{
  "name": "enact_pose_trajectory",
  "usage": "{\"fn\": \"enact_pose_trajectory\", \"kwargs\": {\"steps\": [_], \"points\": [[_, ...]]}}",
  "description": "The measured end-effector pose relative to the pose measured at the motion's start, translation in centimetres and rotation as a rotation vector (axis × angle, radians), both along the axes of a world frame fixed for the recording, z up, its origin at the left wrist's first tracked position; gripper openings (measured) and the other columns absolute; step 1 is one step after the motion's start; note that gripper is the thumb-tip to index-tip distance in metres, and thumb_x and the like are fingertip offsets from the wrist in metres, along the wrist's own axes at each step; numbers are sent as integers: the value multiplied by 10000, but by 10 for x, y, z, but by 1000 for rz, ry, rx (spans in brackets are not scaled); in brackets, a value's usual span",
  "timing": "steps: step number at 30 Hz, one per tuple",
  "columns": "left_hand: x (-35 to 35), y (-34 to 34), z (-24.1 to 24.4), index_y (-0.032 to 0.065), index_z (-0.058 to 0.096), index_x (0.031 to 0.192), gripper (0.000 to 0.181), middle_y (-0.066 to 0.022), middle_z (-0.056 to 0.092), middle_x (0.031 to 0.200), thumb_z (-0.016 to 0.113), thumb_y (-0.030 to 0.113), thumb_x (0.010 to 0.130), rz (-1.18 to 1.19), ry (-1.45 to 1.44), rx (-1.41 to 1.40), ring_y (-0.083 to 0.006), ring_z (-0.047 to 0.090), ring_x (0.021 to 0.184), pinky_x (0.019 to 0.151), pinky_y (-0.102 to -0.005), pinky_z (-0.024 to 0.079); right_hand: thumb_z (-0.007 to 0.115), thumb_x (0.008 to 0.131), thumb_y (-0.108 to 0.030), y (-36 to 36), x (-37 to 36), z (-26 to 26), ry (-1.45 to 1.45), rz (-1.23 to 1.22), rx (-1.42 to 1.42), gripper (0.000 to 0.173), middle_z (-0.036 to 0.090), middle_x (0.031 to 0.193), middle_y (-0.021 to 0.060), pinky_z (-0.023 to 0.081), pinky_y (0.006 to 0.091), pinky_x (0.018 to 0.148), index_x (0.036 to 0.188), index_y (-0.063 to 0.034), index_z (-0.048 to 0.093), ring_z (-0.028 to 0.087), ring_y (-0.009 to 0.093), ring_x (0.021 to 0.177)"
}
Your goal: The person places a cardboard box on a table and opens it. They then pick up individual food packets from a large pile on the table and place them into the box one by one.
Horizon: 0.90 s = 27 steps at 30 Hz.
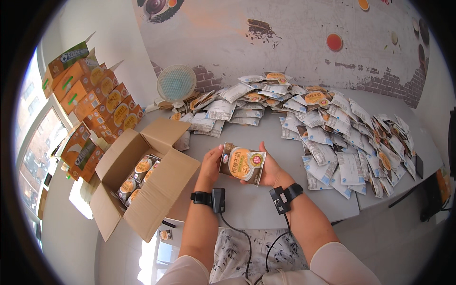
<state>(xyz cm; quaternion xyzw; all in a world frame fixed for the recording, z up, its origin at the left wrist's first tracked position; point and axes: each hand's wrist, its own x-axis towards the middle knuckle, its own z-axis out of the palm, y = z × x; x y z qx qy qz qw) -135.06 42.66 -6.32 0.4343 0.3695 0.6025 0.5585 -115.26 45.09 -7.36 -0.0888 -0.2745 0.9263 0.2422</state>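
Note:
A brown and orange drink pouch (242,164), printed side up, is held level between my two hands above the grey table (260,208). My left hand (211,164) grips its left edge, and my right hand (271,169) holds its right edge from behind. To the left stands an open cardboard box (167,181) with several similar pouches (142,167) inside. A large heap of pouches (320,135), many with their white backs up, spreads across the far and right parts of the table. Each wrist wears a black strapped device with a cable.
Orange printed cartons (103,99) are stacked at the far left, beside a window. A round fan (176,83) stands at the back near the wall. A dark flat object (419,167) lies at the right table edge. One pouch (165,234) lies low, below the open box.

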Motion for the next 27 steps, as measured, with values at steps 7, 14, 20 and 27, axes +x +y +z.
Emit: {"fn": "enact_pose_trajectory", "kwargs": {"steps": [7,14,20,27], "points": [[-2,7,-9,-33,627,932,226,-71,644,867,562,177,881,136,-42,-8,-123,605,735,667,-239,488,277,764,-759,-2,1,6,6,-53,33,854,478,1265,120,472,537,811,1289,-98,411,518,314,1101],[-1,13,-16,-18,632,853,204,-65,642,771,559,170,883,196,0,41,-109,597,658,599,-224,479,385,912,-484,4,-6,-6,-15,-198,131,545,492,1243,93,462,413,886,1300,-100,400,526,237,1102],[-1,14,-19,-14,631,830,205,-55,637,753,559,170,882,206,11,55,-102,584,644,595,-222,469,390,920,-458,5,-7,-10,-38,-278,164,535,485,1246,97,457,393,900,1318,-100,388,518,218,1107],[-1,14,-17,-4,632,862,211,-47,637,800,539,182,896,161,-45,9,-96,575,682,609,-231,463,330,928,-479,4,-7,-8,-39,-328,152,536,468,1269,98,455,403,903,1314,-113,399,509,228,1116]]}}
